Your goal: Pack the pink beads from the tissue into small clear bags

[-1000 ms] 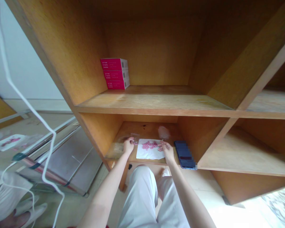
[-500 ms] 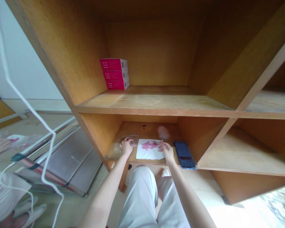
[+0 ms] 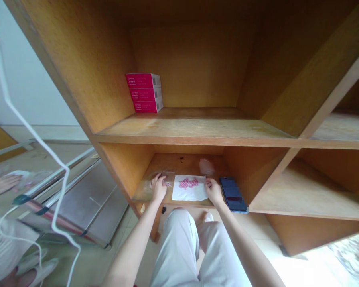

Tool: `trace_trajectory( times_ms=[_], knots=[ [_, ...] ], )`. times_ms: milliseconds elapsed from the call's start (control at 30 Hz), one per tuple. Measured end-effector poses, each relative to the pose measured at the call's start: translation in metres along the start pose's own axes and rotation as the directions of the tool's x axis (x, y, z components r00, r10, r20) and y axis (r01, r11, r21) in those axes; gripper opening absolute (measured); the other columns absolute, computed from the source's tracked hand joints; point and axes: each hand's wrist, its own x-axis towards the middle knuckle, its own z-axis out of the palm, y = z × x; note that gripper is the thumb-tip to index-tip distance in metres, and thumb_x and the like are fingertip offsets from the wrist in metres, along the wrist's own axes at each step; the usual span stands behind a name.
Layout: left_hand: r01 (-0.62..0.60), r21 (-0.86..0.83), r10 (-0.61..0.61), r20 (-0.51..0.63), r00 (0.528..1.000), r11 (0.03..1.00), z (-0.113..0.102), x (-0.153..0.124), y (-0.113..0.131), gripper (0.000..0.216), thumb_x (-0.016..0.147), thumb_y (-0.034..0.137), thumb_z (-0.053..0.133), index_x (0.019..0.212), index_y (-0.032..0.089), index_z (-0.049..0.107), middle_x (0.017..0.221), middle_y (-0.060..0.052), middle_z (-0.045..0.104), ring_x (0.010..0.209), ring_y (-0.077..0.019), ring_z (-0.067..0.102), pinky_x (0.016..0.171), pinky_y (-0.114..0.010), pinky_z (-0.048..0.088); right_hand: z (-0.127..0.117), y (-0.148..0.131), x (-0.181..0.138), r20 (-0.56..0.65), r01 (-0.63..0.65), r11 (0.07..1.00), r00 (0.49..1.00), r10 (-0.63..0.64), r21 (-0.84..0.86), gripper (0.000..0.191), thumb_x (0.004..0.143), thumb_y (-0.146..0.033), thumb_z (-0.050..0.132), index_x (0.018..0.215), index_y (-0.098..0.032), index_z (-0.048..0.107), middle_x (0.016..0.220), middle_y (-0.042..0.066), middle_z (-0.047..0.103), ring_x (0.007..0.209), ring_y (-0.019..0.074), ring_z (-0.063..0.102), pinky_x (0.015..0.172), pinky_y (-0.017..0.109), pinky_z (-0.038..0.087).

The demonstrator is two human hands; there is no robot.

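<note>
A white sheet (image 3: 189,194) lies on the lower shelf, bearing a cluster of small pink beads (image 3: 188,183). My right hand (image 3: 213,189) is at the sheet's right edge with its fingers drawn together; whatever is between the fingertips is too small to make out. To the left of the sheet, my left hand (image 3: 158,187) rests with curled fingers on a clear plastic bag (image 3: 148,185). Some pink bits (image 3: 167,184) show beside its fingertips. What the left fingers grip, if anything, is hidden.
A dark phone (image 3: 233,194) lies right of the sheet, and a clear plastic piece (image 3: 206,166) behind it. Three pink boxes (image 3: 144,93) are stacked on the upper shelf. At far left are another person's hand (image 3: 4,185), a hanging white cable (image 3: 66,175) and a metal-framed table (image 3: 86,199).
My right hand has shifted right, off the beads to the sheet's edge, and its fingers have drawn in. My left hand has barely moved. The other person's hand has moved slightly right.
</note>
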Motion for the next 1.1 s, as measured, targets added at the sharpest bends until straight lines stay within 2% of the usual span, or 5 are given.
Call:
trace_trajectory(
  times_ms=[133, 233, 300, 733, 1100],
  knots=[
    [-0.219, -0.082, 0.220, 0.004, 0.975, 0.972, -0.014, -0.019, 0.012, 0.017, 0.074, 0.018, 0.047, 0.084, 0.023, 0.059, 0.119, -0.004, 0.049, 0.111, -0.0228, 0.040, 0.094, -0.039, 0.027, -0.004, 0.008, -0.013, 0.044, 0.117, 0.979, 0.993, -0.111, -0.166, 0.014, 0.069, -0.021, 0.041, 0.073, -0.016, 0.054, 0.074, 0.007, 0.057, 0.064, 0.0158, 0.053, 0.062, 0.026, 0.042],
    [-0.409, -0.166, 0.431, 0.128, 0.893, 0.897, -0.023, -0.037, 0.020, 0.009, 0.071, 0.021, 0.052, 0.077, 0.023, 0.058, 0.121, -0.002, 0.048, 0.115, -0.0226, 0.036, 0.097, -0.039, 0.024, -0.009, 0.012, -0.020, 0.069, 0.171, 0.949, 0.985, -0.158, -0.264, 0.011, 0.070, -0.021, 0.043, 0.071, -0.016, 0.053, 0.074, 0.007, 0.055, 0.069, 0.0170, 0.052, 0.064, 0.026, 0.041],
    [-0.458, -0.200, 0.492, 0.177, 0.852, 0.866, -0.026, -0.047, 0.022, 0.009, 0.069, 0.022, 0.055, 0.077, 0.022, 0.058, 0.121, -0.002, 0.048, 0.115, -0.0230, 0.035, 0.098, -0.041, 0.022, -0.011, 0.013, -0.023, 0.077, 0.168, 0.927, 0.986, -0.151, -0.337, 0.010, 0.070, -0.022, 0.045, 0.070, -0.016, 0.052, 0.074, 0.008, 0.055, 0.071, 0.0181, 0.052, 0.064, 0.027, 0.040],
    [-0.450, -0.267, 0.507, 0.203, 0.838, 0.852, -0.015, -0.055, 0.018, 0.009, 0.073, 0.015, 0.049, 0.071, 0.021, 0.055, 0.107, -0.002, 0.055, 0.107, -0.0188, 0.040, 0.093, -0.037, 0.027, -0.013, 0.010, -0.033, 0.165, 0.139, 0.823, 0.985, -0.056, -0.551, 0.019, 0.077, -0.026, 0.049, 0.062, -0.016, 0.054, 0.066, 0.008, 0.059, 0.066, 0.0175, 0.055, 0.062, 0.026, 0.036],
    [-0.437, -0.252, 0.486, 0.180, 0.855, 0.863, -0.008, -0.057, 0.014, 0.009, 0.074, 0.013, 0.048, 0.069, 0.019, 0.052, 0.107, -0.002, 0.053, 0.106, -0.0186, 0.040, 0.091, -0.037, 0.029, -0.008, 0.004, -0.037, 0.201, 0.149, 0.710, 0.979, -0.010, -0.688, 0.018, 0.082, -0.020, 0.042, 0.076, -0.011, 0.057, 0.078, 0.012, 0.060, 0.077, 0.0193, 0.056, 0.069, 0.026, 0.037]
  ],
)
